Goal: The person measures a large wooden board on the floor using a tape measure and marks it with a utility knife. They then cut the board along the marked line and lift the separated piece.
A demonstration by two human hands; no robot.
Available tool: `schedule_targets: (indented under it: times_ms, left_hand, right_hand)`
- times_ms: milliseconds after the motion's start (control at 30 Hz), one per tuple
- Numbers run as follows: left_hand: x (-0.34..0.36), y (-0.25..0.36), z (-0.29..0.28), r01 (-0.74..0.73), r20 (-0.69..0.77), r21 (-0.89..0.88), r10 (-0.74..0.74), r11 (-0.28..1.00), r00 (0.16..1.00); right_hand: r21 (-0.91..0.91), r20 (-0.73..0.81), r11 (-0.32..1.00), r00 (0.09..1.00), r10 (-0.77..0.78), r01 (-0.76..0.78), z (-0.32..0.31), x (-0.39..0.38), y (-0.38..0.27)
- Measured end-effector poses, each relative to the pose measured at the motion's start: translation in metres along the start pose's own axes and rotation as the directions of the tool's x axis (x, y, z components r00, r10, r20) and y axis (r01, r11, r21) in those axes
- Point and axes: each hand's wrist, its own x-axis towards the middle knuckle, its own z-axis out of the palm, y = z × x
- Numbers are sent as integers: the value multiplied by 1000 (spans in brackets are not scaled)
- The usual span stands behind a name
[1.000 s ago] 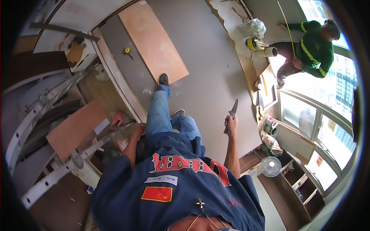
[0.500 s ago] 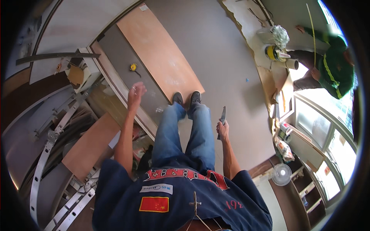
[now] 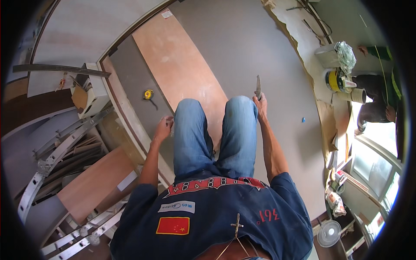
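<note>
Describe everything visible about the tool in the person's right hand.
The tool is a thin, flat grey blade, metal by the look of it, narrowing toward a pointed tip. It stands nearly upright, tip pointing away from the person, beside the right knee. The right hand grips its lower end, so any handle is hidden. Nothing else touches it; the grey floor lies behind it. Its edge is too small to tell.

Yellow-banded tub (image 3: 333,79) far right, clear plastic bag (image 3: 346,51) behind it
</note>
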Motion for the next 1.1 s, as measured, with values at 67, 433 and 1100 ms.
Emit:
schedule_targets:
  times_ms: [67,433,1100]
  left_hand:
    - [29,-33,15,-21,-13,2,21,1000,1000]
    - [35,-146,-4,48,-37,-273,-61,961,997]
    - [506,76,-123,-248,-9,99,250,964,968]
  right_hand:
    - [-95,-101,978,975,-197,187,9,20,29]
    - [81,-46,996,998,37,-33,13,-2,71]
    - [-161,23,983,995,95,-91,160,116,-58]
